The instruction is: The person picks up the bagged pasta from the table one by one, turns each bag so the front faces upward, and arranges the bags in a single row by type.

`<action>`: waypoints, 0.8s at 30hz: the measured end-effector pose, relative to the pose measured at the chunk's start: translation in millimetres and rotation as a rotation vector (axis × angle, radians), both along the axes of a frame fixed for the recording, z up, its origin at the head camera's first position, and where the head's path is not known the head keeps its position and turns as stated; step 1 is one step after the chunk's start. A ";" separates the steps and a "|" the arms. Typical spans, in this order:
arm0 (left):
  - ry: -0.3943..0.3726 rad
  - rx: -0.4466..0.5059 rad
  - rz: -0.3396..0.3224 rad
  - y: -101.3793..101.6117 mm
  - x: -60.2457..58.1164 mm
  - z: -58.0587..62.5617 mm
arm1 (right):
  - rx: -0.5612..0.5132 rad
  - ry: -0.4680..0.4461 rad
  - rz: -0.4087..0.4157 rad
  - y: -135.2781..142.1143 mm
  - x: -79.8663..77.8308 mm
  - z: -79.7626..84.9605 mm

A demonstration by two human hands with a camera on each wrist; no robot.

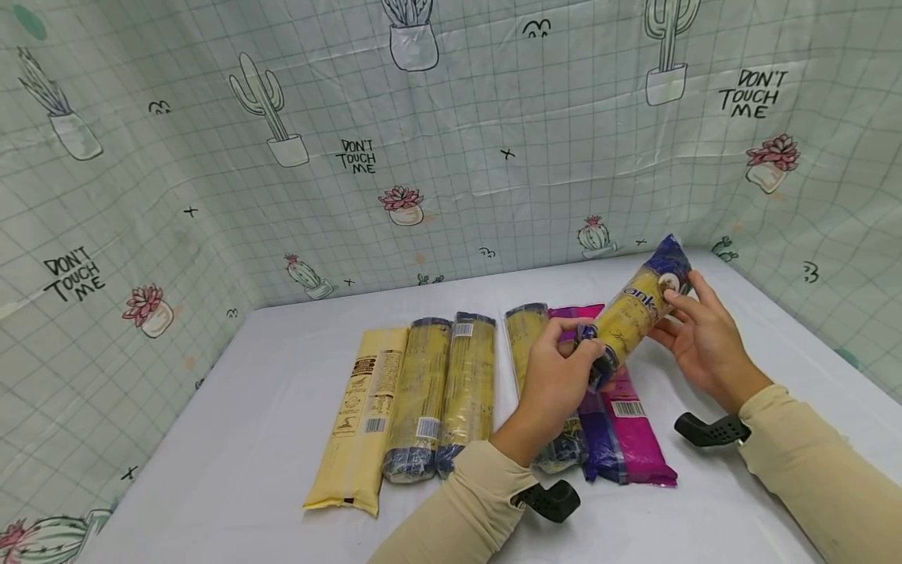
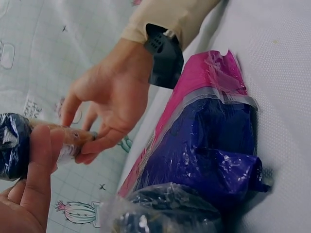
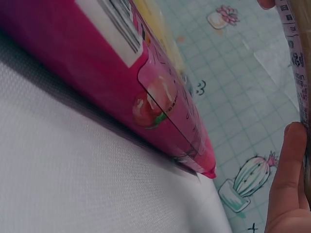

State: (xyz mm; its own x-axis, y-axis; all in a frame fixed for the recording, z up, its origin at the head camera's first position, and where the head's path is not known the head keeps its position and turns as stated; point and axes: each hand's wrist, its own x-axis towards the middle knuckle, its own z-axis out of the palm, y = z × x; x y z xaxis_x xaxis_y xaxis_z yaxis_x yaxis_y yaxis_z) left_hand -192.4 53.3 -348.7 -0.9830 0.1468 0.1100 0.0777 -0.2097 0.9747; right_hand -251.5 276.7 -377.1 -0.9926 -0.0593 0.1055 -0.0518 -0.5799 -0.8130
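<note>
A long yellow-and-blue packet (image 1: 630, 313), which looks like dry noodles in clear wrap, is held tilted above the table. My left hand (image 1: 557, 380) pinches its lower blue end between thumb and fingers. Near the upper end, my right hand (image 1: 712, 345) grips it, thumb on the printed front and fingers behind. Beneath the held packet lies a pink-and-purple packet (image 1: 634, 439) with a barcode. Another yellow-and-blue packet (image 1: 528, 329) lies beside it, partly hidden by my left hand. In the left wrist view, the held packet's dark blue end (image 2: 12, 145) shows against my left fingers.
To the left, two more yellow-and-blue packets (image 1: 418, 392) (image 1: 470, 384) lie side by side, next to a cream-yellow packet (image 1: 355, 423). All rest on a white-covered table (image 1: 239, 439). A cactus-print curtain (image 1: 465, 157) hangs behind and at both sides.
</note>
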 end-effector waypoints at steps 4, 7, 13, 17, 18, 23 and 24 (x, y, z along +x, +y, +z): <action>0.030 -0.082 0.008 0.6 0.6 -0.8 | 0.017 -0.005 -0.012 0.6 -0.9 0.9; 0.041 -0.095 -0.019 0.5 1.2 -1.0 | 0.001 -0.001 -0.010 1.5 -1.3 1.2; 0.029 -0.098 -0.057 0.3 2.7 -1.6 | -0.030 0.010 -0.001 3.6 -1.4 1.2; 0.005 -0.102 -0.074 1.2 4.1 -2.0 | -0.029 0.011 -0.013 3.6 -1.1 2.4; -0.001 -0.107 -0.083 1.5 4.5 -2.0 | -0.025 0.011 -0.017 3.6 -1.0 2.7; -0.016 -0.146 -0.117 3.7 7.1 -1.0 | -0.011 0.013 -0.041 4.6 -0.6 4.8; -0.016 -0.156 -0.120 4.2 7.7 -0.6 | -0.006 0.014 -0.045 5.0 -0.6 5.3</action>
